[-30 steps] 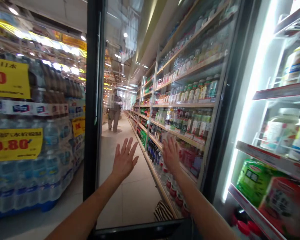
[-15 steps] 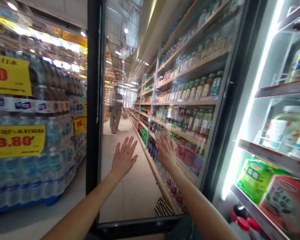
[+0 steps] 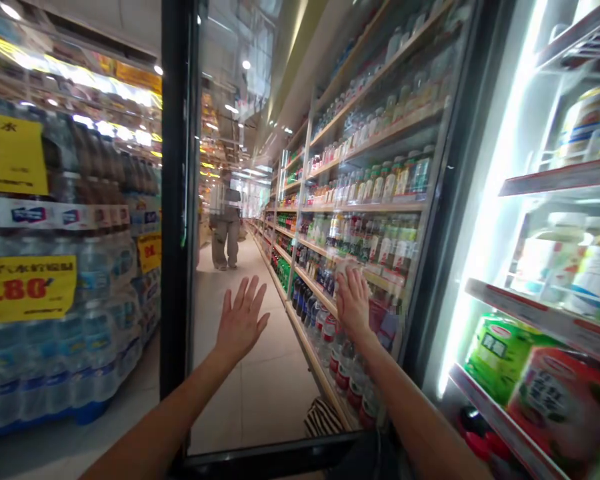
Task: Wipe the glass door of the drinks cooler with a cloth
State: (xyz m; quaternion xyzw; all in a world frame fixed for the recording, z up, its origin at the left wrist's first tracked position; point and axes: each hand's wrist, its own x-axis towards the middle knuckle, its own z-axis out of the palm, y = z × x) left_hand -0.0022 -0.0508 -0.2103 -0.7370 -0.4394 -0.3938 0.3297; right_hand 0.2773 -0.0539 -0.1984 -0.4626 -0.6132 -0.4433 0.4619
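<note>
A glass door (image 3: 260, 393) with a black frame (image 3: 174, 200) stands open in front of me. Against its left part my left hand (image 3: 241, 323) lies flat, fingers spread, with nothing in it. Further right, my right hand (image 3: 354, 303) presses a pale cloth (image 3: 349, 265) to the glass; only the cloth's edge shows past the fingers. Shelves of bottles (image 3: 375, 180) and a walking aisle appear in the glass, and I cannot tell how much of this is reflection.
On the right are lit cooler shelves (image 3: 540, 307) with a green pack (image 3: 500, 350) and a red pack (image 3: 565, 407). Stacked water bottles (image 3: 100, 333) with yellow price signs (image 3: 25, 288) stand left. A person (image 3: 226, 223) shows in the glass.
My right hand has moved right across the glass with the cloth. My left hand stays spread at nearly the same place. The view has shifted slightly, and the person appears a little nearer.
</note>
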